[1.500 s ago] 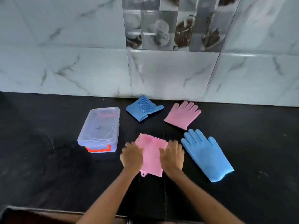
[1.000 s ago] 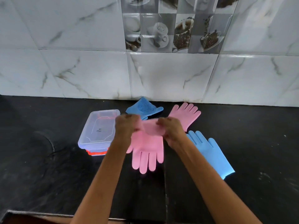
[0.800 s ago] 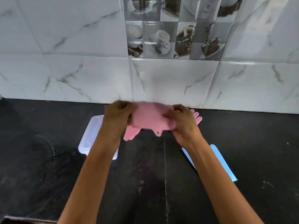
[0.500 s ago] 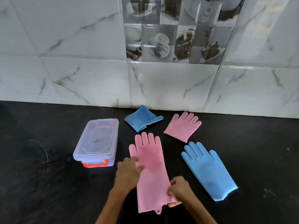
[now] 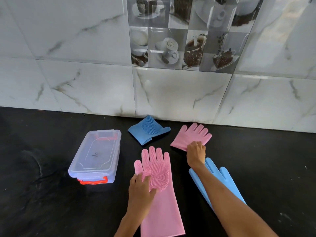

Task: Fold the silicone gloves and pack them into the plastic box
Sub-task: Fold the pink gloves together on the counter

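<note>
A long pink glove [image 5: 159,189] lies flat and unfolded on the black counter, bristled palm up. My left hand [image 5: 141,189] rests flat on its left side, fingers spread. My right hand [image 5: 196,152] reaches to the folded pink glove [image 5: 189,135] near the wall and pinches its near edge. A flat blue glove [image 5: 222,180] lies under my right forearm. A folded blue glove [image 5: 147,129] sits by the wall. The clear plastic box [image 5: 95,154] with a red clasp stands at the left, lid on.
A marble-tiled wall [image 5: 171,93] runs right behind the gloves. The black counter [image 5: 42,202] stretches left of the box and right of the blue glove.
The pink glove was lifted, shaken out and laid flat, unfolded. My right hand has since left its cuff and moved up to the folded pink glove; my left hand stays on the flat one.
</note>
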